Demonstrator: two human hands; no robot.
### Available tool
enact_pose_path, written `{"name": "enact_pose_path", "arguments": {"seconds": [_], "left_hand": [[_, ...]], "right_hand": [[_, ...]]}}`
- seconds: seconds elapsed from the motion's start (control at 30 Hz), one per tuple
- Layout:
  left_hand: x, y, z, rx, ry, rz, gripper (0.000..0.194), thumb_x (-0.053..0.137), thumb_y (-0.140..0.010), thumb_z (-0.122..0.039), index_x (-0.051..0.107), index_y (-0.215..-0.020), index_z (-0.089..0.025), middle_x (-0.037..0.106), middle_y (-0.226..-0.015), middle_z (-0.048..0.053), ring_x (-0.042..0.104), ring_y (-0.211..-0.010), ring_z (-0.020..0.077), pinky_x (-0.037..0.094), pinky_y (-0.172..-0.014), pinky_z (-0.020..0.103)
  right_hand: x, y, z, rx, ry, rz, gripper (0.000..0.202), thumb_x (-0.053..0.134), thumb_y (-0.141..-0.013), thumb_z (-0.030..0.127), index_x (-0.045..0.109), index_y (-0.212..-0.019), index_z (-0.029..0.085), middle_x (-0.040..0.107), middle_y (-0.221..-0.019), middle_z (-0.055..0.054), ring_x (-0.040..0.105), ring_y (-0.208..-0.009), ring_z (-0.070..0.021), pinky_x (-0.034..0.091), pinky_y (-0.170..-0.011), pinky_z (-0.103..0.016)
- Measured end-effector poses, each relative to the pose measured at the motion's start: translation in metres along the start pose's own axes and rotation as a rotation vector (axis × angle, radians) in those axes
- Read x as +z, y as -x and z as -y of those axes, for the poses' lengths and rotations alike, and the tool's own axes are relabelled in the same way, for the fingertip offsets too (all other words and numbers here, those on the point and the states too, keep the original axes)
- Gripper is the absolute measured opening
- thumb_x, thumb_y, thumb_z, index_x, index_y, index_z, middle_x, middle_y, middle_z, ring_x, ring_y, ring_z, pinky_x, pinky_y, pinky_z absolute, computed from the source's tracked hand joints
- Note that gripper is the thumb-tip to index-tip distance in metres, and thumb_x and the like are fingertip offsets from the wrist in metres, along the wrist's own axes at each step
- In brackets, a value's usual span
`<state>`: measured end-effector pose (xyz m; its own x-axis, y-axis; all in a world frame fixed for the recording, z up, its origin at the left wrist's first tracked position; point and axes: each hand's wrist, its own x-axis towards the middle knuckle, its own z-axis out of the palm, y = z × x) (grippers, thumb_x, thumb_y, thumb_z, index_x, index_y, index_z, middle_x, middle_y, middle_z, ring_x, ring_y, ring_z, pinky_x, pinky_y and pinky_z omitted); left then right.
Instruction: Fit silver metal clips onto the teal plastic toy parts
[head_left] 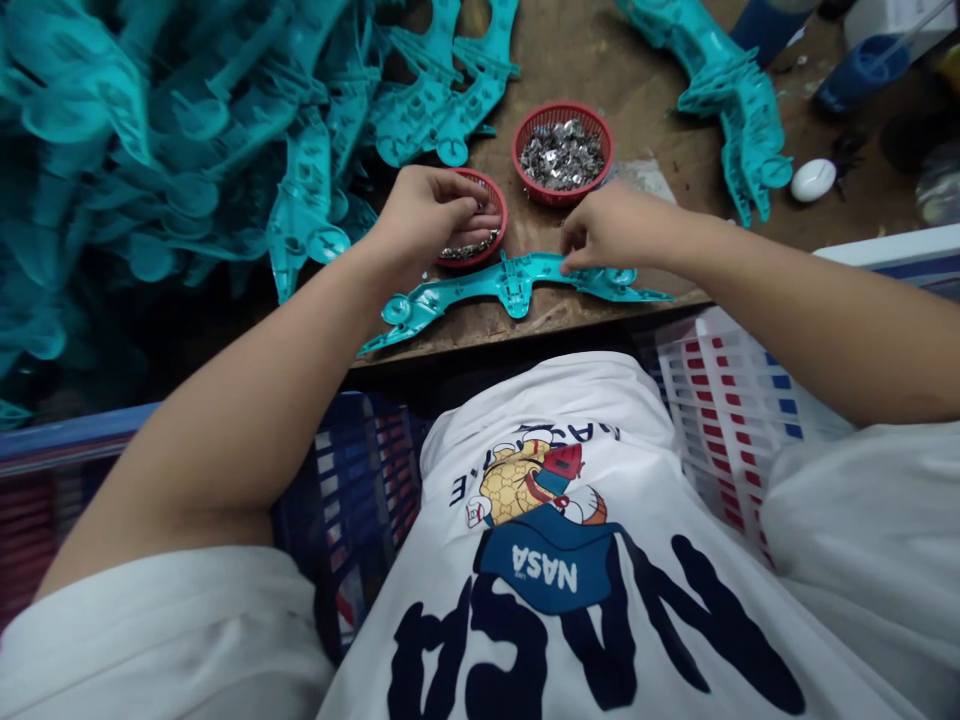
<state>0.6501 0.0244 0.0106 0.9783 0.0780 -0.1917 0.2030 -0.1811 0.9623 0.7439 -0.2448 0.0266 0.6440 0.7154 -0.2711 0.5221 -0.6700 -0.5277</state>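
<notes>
- My left grip (442, 215) is just above the centre of the frame, over the near red basket (504, 215), fingers bent across its opening — whether they pinch anything, I cannot tell.
- My right grip (619, 228) is right of that, thumb and fingers bent close together, the tips at the right arm of the teal part (516, 285); I cannot tell whether something small sits between them.
- That teal part lies across the upper middle of the frame, on the desk (600, 50) close to its front edge, a wide bow with a short block at its middle.
- Small shiny metal pieces (562, 155) fill the far red basket (555, 194), top centre; more show in the near one, partly behind my fingers.
- A big heap of teal parts (187, 150) takes up the upper left — more of the same colour (739, 110) lie upper right.
- Beside those, at the right, sit a white egg-shaped thing (814, 180) and a blue cup (859, 80).
</notes>
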Motion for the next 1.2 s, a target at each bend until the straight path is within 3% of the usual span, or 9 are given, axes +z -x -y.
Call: {"name": "enact_pose_path", "arguments": {"seconds": [0.1, 0.2, 0.4, 0.57, 0.7, 0.87, 0.93, 1.1, 1.2], "left_hand": [[0.011, 0.010, -0.010, 0.028, -0.052, 0.067, 0.036, 0.079, -0.097, -0.041, 0.074, -0.125, -0.021, 0.084, -0.120, 0.008, 0.078, -0.132, 0.0361, 0.065, -0.115, 0.065], [0.025, 0.024, -0.020, 0.068, -0.040, 0.083, 0.049, 0.078, -0.100, -0.037, 0.068, -0.144, -0.020, 0.084, -0.118, 0.010, 0.084, -0.121, 0.0338, 0.071, -0.105, 0.057], [0.041, 0.042, -0.030, 0.063, 0.006, 0.090, 0.061, 0.080, -0.104, -0.036, 0.058, -0.159, -0.022, 0.086, -0.108, 0.008, 0.088, -0.107, 0.0293, 0.075, -0.096, 0.046], [0.047, 0.047, -0.035, 0.045, -0.002, 0.063, 0.062, 0.082, -0.107, -0.048, 0.060, -0.160, -0.025, 0.086, -0.108, 0.007, 0.088, -0.110, 0.0310, 0.076, -0.091, 0.042], [0.054, 0.049, -0.035, 0.024, -0.031, 0.012, 0.054, 0.069, -0.114, -0.060, 0.061, -0.157, -0.028, 0.084, -0.108, 0.005, 0.086, -0.111, 0.0303, 0.075, -0.091, 0.043], [0.067, 0.048, -0.012, 0.085, -0.143, -0.086, 0.044, 0.040, -0.122, -0.051, 0.053, -0.159, -0.031, 0.081, -0.128, 0.008, 0.084, -0.112, 0.0247, 0.071, -0.092, 0.038], [0.073, 0.047, 0.002, 0.158, -0.304, -0.011, 0.048, 0.043, -0.121, -0.045, 0.049, -0.165, -0.027, 0.075, -0.147, 0.014, 0.079, -0.132, 0.0274, 0.069, -0.103, 0.041], [0.074, 0.045, 0.022, 0.494, -0.890, 0.456, 0.055, 0.071, -0.105, -0.033, 0.068, -0.154, -0.008, 0.061, -0.167, 0.027, 0.047, -0.169, 0.0446, 0.045, -0.138, 0.063], [0.069, 0.047, 0.016, 0.528, -1.064, 0.485, 0.042, 0.059, -0.108, -0.025, 0.077, -0.143, -0.010, 0.070, -0.156, 0.023, 0.055, -0.163, 0.0407, 0.048, -0.135, 0.058]], "right_hand": [[-0.011, 0.011, 0.024, -0.087, -0.064, -0.126, 0.023, 0.085, -0.097, 0.048, 0.088, -0.113, 0.032, 0.085, -0.119, -0.005, 0.075, -0.124, -0.0331, 0.061, -0.102, -0.042], [-0.014, 0.019, 0.041, -0.171, -0.117, -0.231, 0.027, 0.076, -0.103, 0.049, 0.086, -0.126, 0.039, 0.083, -0.130, -0.001, 0.075, -0.125, -0.0303, 0.061, -0.104, -0.042], [-0.013, 0.023, 0.047, -0.238, -0.152, -0.123, 0.033, 0.076, -0.102, 0.056, 0.086, -0.129, 0.039, 0.080, -0.141, -0.003, 0.072, -0.134, -0.0311, 0.061, -0.108, -0.042], [-0.016, 0.022, 0.046, -0.249, -0.254, -0.070, 0.035, 0.072, -0.100, 0.066, 0.086, -0.121, 0.042, 0.084, -0.125, 0.002, 0.077, -0.120, -0.0303, 0.067, -0.099, -0.045], [-0.009, 0.022, 0.050, -0.265, -0.316, -0.071, 0.029, 0.067, -0.102, 0.070, 0.083, -0.110, 0.048, 0.085, -0.110, 0.007, 0.080, -0.105, -0.0298, 0.069, -0.086, -0.046], [-0.015, 0.017, 0.039, -0.184, -0.297, -0.190, 0.015, 0.070, -0.108, 0.038, 0.073, -0.095, 0.030, 0.081, -0.092, -0.001, 0.078, -0.087, -0.0226, 0.068, -0.093, -0.041], [-0.021, 0.011, 0.029, -0.112, -0.127, -0.224, 0.020, 0.076, -0.105, 0.027, 0.073, -0.085, 0.026, 0.077, -0.081, -0.003, 0.078, -0.086, -0.0234, 0.066, -0.102, -0.045], [-0.014, -0.005, 0.004, -0.001, 0.181, -0.047, 0.025, 0.088, -0.091, 0.004, 0.080, -0.080, 0.025, 0.074, -0.071, 0.001, 0.080, -0.100, -0.0237, 0.057, -0.119, -0.045], [-0.001, -0.011, -0.002, -0.094, 0.228, 0.102, 0.028, 0.086, -0.086, -0.003, 0.083, -0.085, 0.025, 0.078, -0.079, 0.004, 0.078, -0.109, -0.0164, 0.051, -0.124, -0.036]]}}
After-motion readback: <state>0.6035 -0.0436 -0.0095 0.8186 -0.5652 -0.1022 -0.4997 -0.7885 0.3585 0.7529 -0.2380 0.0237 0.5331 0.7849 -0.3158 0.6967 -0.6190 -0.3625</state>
